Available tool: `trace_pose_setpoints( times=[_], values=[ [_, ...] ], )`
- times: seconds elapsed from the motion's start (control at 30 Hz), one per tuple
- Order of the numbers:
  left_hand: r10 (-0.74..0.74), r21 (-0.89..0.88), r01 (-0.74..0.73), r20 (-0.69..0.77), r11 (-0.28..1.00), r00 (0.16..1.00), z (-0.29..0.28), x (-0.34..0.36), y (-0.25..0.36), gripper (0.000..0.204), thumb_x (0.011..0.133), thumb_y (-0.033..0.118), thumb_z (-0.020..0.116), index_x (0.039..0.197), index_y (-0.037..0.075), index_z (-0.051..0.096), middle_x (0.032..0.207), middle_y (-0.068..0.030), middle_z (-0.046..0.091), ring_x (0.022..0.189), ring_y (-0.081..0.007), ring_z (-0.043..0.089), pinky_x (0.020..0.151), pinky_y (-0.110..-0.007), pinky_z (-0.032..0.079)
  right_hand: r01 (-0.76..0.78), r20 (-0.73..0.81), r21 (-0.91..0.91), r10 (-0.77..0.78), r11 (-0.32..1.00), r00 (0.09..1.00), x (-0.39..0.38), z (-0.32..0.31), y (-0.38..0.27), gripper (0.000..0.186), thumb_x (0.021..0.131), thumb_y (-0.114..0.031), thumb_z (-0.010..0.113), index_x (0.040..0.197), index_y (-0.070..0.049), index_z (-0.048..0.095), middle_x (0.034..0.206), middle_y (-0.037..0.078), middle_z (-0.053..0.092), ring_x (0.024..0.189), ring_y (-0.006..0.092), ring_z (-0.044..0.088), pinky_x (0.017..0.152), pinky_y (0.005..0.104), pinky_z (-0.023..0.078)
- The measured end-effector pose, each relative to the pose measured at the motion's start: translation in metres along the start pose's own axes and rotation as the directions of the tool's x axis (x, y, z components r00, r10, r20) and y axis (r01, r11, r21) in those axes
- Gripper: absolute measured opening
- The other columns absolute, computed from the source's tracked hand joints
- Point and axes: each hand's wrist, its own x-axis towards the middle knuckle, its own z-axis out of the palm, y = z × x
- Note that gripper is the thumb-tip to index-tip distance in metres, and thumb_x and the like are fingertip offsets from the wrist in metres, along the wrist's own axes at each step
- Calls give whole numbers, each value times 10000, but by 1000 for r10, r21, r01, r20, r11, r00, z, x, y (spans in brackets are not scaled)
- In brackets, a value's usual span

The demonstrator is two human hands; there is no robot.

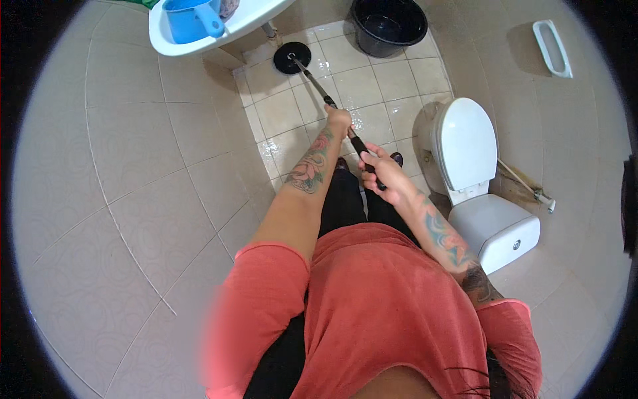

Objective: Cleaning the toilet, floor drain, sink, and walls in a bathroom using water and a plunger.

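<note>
Pale square tiles cover the bathroom floor (372,80) and run up the wall at the left, and the floor looks wet and shiny near the toilet (465,149). That toilet is white, its lid shut, with the tank (505,229) just behind it toward the person.

Both hands grip a long-handled tool, a plunger (291,58) by its look, whose black round head sits flat on the floor well away from the toilet, just below the white sink (219,33). The left hand (337,121) is closed around the shaft farther down, on the side away from the toilet. The right hand (382,171) is wrapped around the black grip at the upper end, nearer the toilet, fingers curled over it. The handle slants from that hand up toward the sink.

A blue jug (193,18) with a handle rests in the sink basin. A black bucket (389,25) holding water stands on the floor beyond the toilet. A white holder (551,48) is fixed to the wall past the toilet's far side. The person wears a coral shirt (385,306) and dark trousers.
</note>
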Motion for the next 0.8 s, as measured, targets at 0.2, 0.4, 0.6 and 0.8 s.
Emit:
trace_pose_setpoints(
  times=[0.2,0.4,0.6,0.8],
  values=[
    [-61,-263,30,-111,964,992,66,-146,22,679,890,20,486,1453,43,107,714,-140,552,437,-252,511,370,-369,422,-40,-144,-29,36,999,989,-81,-54,7,424,998,-172,504,1396,-165,357,800,8,530,469,63,368,388,203,277],
    [-289,-409,330,158,851,944,156,-245,-42,863,970,121,462,1497,210,-216,761,-152,588,466,-242,542,403,-386,477,-148,-273,-106,115,983,955,-203,-102,28,435,989,-138,504,1405,-125,377,795,9,552,478,65,389,403,212,294],
    [-86,-363,118,104,924,991,160,-197,-32,771,973,121,440,1502,71,-118,757,-168,600,526,-258,592,457,-398,502,-74,-297,-83,47,994,954,-175,-97,11,410,972,-132,519,1362,-98,396,796,23,550,458,79,382,408,225,292],
    [213,-97,-224,-114,970,971,80,-25,29,466,911,117,505,1271,-44,257,600,-162,592,498,-301,631,436,-419,515,173,-104,-113,-184,979,977,-21,-67,-13,421,975,-186,546,1362,-146,384,805,31,520,482,79,391,405,235,297]
  ],
)
